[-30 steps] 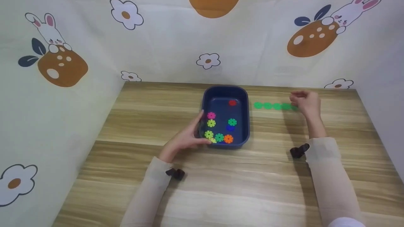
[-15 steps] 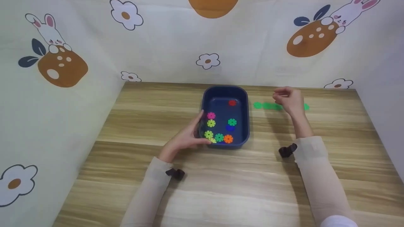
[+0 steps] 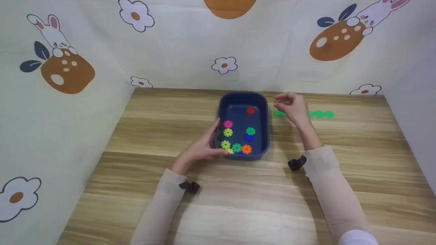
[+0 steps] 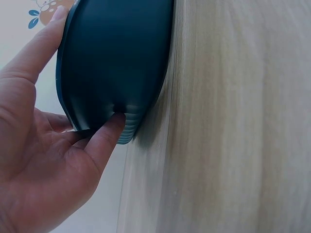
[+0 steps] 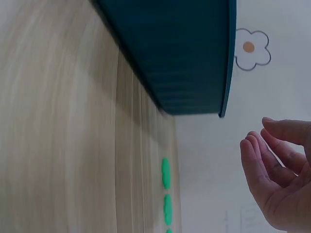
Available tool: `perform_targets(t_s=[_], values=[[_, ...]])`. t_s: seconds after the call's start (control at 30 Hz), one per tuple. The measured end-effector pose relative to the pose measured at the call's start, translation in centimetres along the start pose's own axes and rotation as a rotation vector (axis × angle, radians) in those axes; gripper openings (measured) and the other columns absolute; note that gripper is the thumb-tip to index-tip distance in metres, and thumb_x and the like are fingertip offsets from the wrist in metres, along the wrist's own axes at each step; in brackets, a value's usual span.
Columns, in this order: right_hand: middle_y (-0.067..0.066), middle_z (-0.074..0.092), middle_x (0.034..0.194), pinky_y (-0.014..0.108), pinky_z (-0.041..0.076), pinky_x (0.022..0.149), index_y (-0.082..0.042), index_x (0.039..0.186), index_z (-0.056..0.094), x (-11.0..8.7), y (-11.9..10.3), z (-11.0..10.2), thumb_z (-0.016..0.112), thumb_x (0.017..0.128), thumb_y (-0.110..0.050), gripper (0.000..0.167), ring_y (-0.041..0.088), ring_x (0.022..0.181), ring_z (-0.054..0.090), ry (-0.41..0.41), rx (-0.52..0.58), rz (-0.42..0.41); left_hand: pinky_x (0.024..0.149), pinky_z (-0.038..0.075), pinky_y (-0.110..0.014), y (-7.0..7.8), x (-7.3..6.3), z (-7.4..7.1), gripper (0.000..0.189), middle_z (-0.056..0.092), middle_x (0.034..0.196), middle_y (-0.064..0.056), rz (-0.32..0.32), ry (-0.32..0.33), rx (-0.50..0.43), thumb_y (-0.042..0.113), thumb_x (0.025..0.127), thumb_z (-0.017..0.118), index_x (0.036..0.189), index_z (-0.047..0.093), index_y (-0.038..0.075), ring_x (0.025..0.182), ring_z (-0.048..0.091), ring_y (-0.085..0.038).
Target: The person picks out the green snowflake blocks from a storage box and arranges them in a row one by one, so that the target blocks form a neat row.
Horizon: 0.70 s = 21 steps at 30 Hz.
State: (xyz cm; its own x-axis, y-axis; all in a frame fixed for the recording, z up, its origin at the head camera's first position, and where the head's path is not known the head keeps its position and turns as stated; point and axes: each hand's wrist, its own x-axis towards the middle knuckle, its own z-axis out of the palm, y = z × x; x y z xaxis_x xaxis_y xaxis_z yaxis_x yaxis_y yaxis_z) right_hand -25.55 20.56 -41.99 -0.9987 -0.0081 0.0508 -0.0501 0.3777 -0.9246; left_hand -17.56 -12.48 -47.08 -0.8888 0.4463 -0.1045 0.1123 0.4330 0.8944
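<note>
A dark blue plastic bin (image 3: 267,136) stands on the wooden table. My left hand (image 3: 203,145) grips its near left corner, fingers along the left wall and thumb across the front; the left wrist view shows digits against the bin's outside (image 4: 116,53). Inside lie flower-shaped discs, among them a red disc (image 3: 250,110), a pink disc (image 3: 228,124), an orange disc (image 3: 246,149) and a green disc (image 3: 250,131). To the bin's right runs a row of green discs (image 3: 319,114), partly hidden by my right hand (image 3: 295,108). That hand hovers with loosely bent fingers and holds nothing.
The wooden table (image 3: 238,200) reaches back to a pale cloth wall (image 3: 184,44) with printed flowers and rabbits. Similar cloth panels rise at the left and right. A small dark camera sits at each wrist.
My right hand has moved left along the row of green discs toward the bin, uncovering the row's right end. My left hand and the bin have stayed put.
</note>
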Motion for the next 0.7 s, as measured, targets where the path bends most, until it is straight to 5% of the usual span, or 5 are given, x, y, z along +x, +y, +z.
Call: perform_targets(t_s=[0.37, 0.7], values=[[0.024, 0.072, 0.108, 0.011, 0.054, 0.069, 0.004, 0.113, 0.07, -0.7, -1.6, 3.9, 0.072, 0.089, -0.003, 0.025, -0.005, 0.073, 0.064, -0.076, -0.047, -0.074, 0.127, 0.014, -0.049, 0.0, 0.0, -0.2, 0.118, 0.005, 0.17, -0.007, 0.014, -0.01, 0.021, 0.032, 0.079, 0.086, 0.162, 0.002, 0.022, 0.155, 0.012, -0.028], [0.02, 0.074, 0.107, 0.019, 0.058, 0.077, 0.001, 0.11, 0.072, -1.8, -2.1, 7.1, 0.073, 0.089, -0.006, 0.022, 0.025, 0.094, 0.072, -0.213, -0.092, -0.109, 0.127, 0.014, -0.049, -0.2, 0.1, -0.1, 0.118, 0.004, 0.17, -0.005, 0.032, -0.014, 0.012, 0.031, 0.079, 0.085, 0.162, 0.002, 0.02, 0.156, 0.012, -0.027]])
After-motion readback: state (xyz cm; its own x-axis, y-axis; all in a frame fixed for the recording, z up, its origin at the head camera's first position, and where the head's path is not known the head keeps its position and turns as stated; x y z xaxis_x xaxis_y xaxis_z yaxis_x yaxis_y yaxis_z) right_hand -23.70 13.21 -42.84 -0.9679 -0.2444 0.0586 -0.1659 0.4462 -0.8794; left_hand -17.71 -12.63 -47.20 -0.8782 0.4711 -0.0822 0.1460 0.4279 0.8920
